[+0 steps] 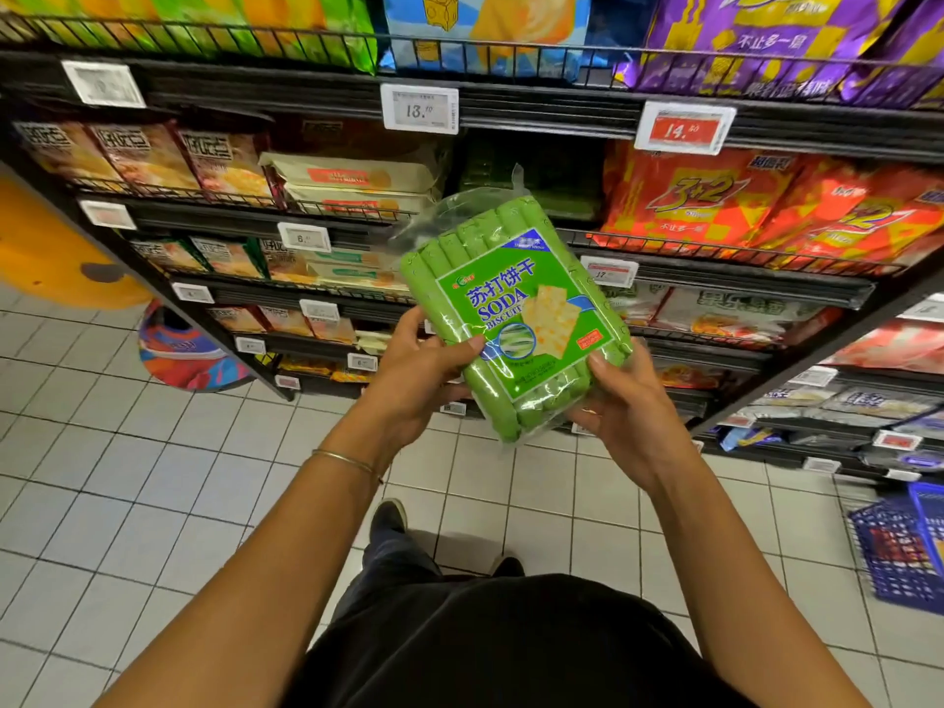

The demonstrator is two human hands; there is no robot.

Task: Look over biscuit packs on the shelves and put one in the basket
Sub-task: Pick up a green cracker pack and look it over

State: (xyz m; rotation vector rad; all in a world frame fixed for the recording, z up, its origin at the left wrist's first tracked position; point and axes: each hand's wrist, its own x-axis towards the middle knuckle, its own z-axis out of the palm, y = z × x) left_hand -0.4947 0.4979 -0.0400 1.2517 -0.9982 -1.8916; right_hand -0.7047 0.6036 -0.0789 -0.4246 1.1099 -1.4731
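A green soda biscuit pack [511,309] is held up in front of the shelves, label facing me, tilted to the left. My left hand [419,380] grips its lower left edge, thumb lying across the front. Its lower right corner sits in my right hand [620,406], thumb on the front and fingers behind. A blue wire basket [904,549] stands on the floor at the far right, partly cut off by the frame edge.
Black wire shelves [715,278] fill the upper view with biscuit packs: red-orange packs [715,196] at right, cream packs [352,181] at centre, purple packs [776,38] on top. White tiled floor [153,477] lies below. A colourful round stand [179,350] sits at left.
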